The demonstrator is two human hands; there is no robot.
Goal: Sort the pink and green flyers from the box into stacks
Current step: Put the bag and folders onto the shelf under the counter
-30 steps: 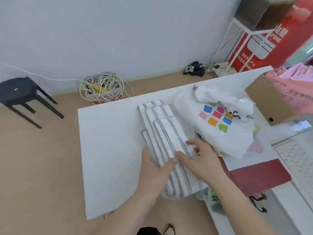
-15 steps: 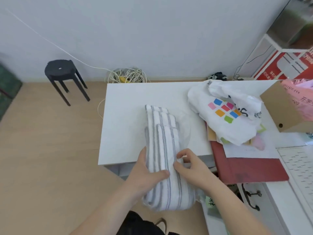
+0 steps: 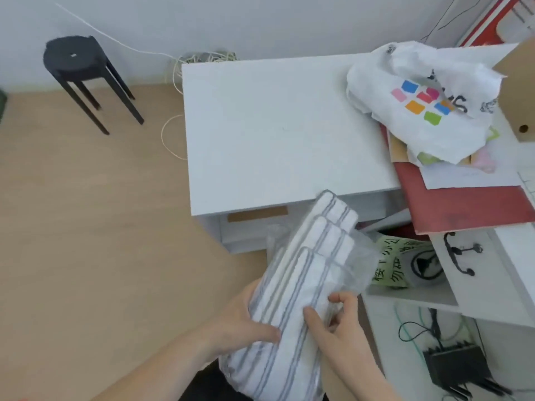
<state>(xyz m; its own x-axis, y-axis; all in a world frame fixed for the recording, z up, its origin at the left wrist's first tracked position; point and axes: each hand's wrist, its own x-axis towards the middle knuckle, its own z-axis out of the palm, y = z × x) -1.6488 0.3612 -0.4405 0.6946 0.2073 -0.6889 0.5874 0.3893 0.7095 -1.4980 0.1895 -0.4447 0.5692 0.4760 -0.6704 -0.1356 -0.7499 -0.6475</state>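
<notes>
I hold a clear plastic pack of white cloths with grey stripes (image 3: 304, 285) in front of the white table (image 3: 275, 125), below its front edge. My left hand (image 3: 246, 322) grips the pack's left side, thumb on top. My right hand (image 3: 338, 322) pinches its right side. The cardboard box (image 3: 515, 91) stands at the far right edge, cut off by the frame. Pink and green paper (image 3: 457, 157) peeks out under a white plastic bag (image 3: 425, 102) with coloured squares.
A dark red folder (image 3: 463, 206) with white sheets lies on the table's right part. Below it are a green printed sign (image 3: 396, 261), an open white drawer (image 3: 477, 273) and a black device with cables (image 3: 454, 366). A black stool (image 3: 78, 70) stands on the wooden floor at left.
Both hands have lifted the striped cloth pack off the table and drawn it toward me, below the table edge. The view has tilted downward.
</notes>
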